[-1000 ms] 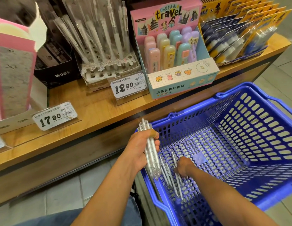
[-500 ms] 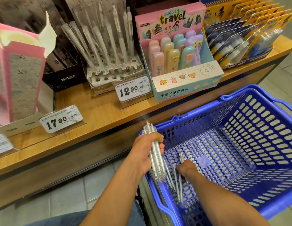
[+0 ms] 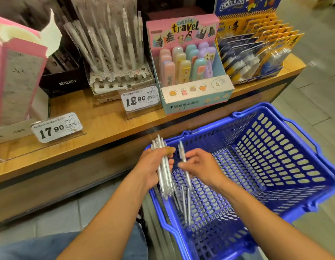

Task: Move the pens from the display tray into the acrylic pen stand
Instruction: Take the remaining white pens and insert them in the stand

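Left hand (image 3: pixel 153 166) grips pen bundle (image 3: pixel 164 171) upright, gathering stock. Right hand (image 3: pixel 198 166) pinches 1 pen (image 3: pixel 184 156), apparently to add. More pens (image 3: pixel 185 205) lie in blue basket (image 3: pixel 275 209).

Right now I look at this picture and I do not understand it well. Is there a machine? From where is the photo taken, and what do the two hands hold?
There is no machine. A person works with two bare hands, and a camera worn on the head looks forward and down, so both arms enter from below. The left hand grips a bundle of clear pens. The right hand pinches a single pen beside the bundle. Below them a blue shopping basket holds a few more loose pens. Behind, a wooden shelf carries a pen stand with upright pens, a pink eraser box marked travel, and price tags 12.90 and 17.90.
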`<act>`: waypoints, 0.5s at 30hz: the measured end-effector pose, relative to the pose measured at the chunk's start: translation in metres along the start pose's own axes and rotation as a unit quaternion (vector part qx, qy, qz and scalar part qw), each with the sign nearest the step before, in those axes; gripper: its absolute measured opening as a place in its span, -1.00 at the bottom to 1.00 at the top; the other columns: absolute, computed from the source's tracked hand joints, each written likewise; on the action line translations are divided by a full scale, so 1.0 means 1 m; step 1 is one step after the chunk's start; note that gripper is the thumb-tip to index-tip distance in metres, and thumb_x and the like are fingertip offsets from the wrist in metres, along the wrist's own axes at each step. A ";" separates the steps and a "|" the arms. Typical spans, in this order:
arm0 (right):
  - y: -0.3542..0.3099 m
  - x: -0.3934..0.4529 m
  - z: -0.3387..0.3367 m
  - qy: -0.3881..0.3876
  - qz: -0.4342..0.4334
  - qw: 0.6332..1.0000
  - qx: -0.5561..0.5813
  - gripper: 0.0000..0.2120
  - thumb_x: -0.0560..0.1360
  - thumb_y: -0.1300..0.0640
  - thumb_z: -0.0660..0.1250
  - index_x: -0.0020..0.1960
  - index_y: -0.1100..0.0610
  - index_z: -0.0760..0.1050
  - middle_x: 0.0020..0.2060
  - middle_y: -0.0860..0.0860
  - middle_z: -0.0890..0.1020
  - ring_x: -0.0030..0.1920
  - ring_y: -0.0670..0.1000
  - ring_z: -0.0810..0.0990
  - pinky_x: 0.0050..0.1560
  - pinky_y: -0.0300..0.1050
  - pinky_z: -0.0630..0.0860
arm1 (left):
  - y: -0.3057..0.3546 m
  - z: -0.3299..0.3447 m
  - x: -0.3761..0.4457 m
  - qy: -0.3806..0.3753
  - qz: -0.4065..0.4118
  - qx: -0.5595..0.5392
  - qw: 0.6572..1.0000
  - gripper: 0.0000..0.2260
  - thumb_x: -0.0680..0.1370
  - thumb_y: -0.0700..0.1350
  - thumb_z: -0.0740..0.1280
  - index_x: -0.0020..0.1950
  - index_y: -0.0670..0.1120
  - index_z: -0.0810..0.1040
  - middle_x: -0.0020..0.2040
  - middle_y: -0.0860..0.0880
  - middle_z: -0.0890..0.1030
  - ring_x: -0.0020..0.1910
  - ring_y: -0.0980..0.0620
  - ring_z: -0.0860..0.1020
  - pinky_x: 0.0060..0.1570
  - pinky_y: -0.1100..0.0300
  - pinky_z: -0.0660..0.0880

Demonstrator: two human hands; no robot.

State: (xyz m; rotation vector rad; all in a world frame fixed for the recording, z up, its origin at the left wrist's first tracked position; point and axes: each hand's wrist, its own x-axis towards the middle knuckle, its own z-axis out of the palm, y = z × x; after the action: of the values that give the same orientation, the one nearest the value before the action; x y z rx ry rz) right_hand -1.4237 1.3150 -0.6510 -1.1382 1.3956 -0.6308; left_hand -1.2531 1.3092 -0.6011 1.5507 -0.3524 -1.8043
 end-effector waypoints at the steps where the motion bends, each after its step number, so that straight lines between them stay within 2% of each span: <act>1: -0.011 -0.006 0.007 -0.001 -0.029 0.999 0.038 -0.68 0.36 0.11 0.57 0.01 0.12 0.51 -0.37 0.01 0.65 -0.39 -0.07 0.60 -0.36 -0.19 0.52 | 0.000 0.000 0.000 -0.004 0.003 -0.004 1.000 -0.75 0.47 -0.23 0.46 0.10 -0.31 0.61 -0.27 -0.15 0.62 -0.40 0.00 0.58 -0.39 0.19 0.57; 3: -0.029 -0.014 0.021 0.000 -0.063 0.994 0.088 -0.71 0.36 0.13 0.56 -0.01 0.15 0.53 -0.37 0.02 0.67 -0.41 -0.08 0.59 -0.39 -0.25 0.49 | 0.001 0.001 -0.004 -0.031 0.000 -0.021 0.999 -0.63 0.40 -0.17 0.52 0.14 -0.30 0.62 -0.09 -0.29 0.67 -0.21 -0.15 0.64 -0.19 0.02 0.63; 4: -0.036 -0.017 0.027 0.006 -0.069 0.992 0.104 -0.74 0.37 0.14 0.55 -0.03 0.16 0.54 -0.39 0.00 0.66 -0.42 -0.08 0.57 -0.39 -0.26 0.49 | 0.001 0.002 -0.007 -0.045 -0.003 -0.028 0.999 -0.58 0.34 -0.13 0.54 0.13 -0.27 0.63 -0.03 -0.33 0.67 -0.16 -0.19 0.66 -0.17 -0.03 0.63; 6: -0.043 -0.020 0.036 0.025 -0.077 0.989 0.123 -0.80 0.39 0.17 0.54 -0.08 0.19 0.56 -0.42 -0.03 0.63 -0.44 -0.09 0.54 -0.40 -0.28 0.48 | 0.001 0.001 -0.009 -0.062 0.003 -0.030 0.998 -0.54 0.26 -0.07 0.55 0.10 -0.25 0.64 -0.03 -0.31 0.68 -0.20 -0.17 0.68 -0.24 0.02 0.61; 8: -0.044 -0.021 0.041 0.043 -0.088 0.989 0.107 -0.85 0.40 0.15 0.53 -0.14 0.18 0.59 -0.42 -0.05 0.62 -0.42 -0.12 0.53 -0.38 -0.31 0.47 | -0.001 -0.001 -0.008 -0.071 0.006 -0.028 0.997 -0.50 0.25 -0.06 0.56 0.11 -0.26 0.65 0.01 -0.31 0.68 -0.15 -0.17 0.68 -0.19 0.03 0.60; 10: -0.043 -0.021 0.043 0.045 -0.095 0.990 0.091 -0.87 0.40 0.11 0.53 -0.20 0.13 0.61 -0.41 -0.05 0.61 -0.40 -0.14 0.54 -0.36 -0.32 0.48 | -0.001 -0.003 -0.007 -0.075 0.003 -0.034 0.997 -0.59 0.29 -0.11 0.55 0.06 -0.27 0.67 -0.03 -0.30 0.68 -0.16 -0.17 0.68 -0.19 0.03 0.61; 13: -0.039 -0.015 0.036 0.006 -0.091 0.991 0.094 -0.83 0.48 0.04 0.45 -0.24 0.10 0.61 -0.43 -0.03 0.60 -0.43 -0.09 0.54 -0.39 -0.26 0.47 | -0.001 -0.002 -0.005 -0.064 0.014 -0.046 0.997 -0.90 0.45 -0.26 0.44 -0.10 -0.30 0.63 -0.29 -0.26 0.59 -0.40 -0.12 0.60 -0.38 0.08 0.57; 15: -0.031 -0.004 0.024 0.002 -0.059 0.991 0.124 -0.80 0.53 0.04 0.39 -0.23 0.11 0.60 -0.41 0.02 0.60 -0.43 -0.04 0.54 -0.41 -0.22 0.47 | -0.003 -0.002 -0.003 -0.034 0.020 -0.031 0.999 -0.98 0.48 -0.31 0.38 -0.14 -0.26 0.58 -0.40 -0.16 0.55 -0.49 -0.03 0.55 -0.47 0.16 0.52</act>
State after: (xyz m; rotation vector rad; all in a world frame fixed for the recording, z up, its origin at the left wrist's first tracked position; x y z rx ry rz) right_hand -1.3936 1.3129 -0.6265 -1.0239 1.2203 -0.8662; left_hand -1.2525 1.3133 -0.6009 1.4322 -0.3529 -1.8236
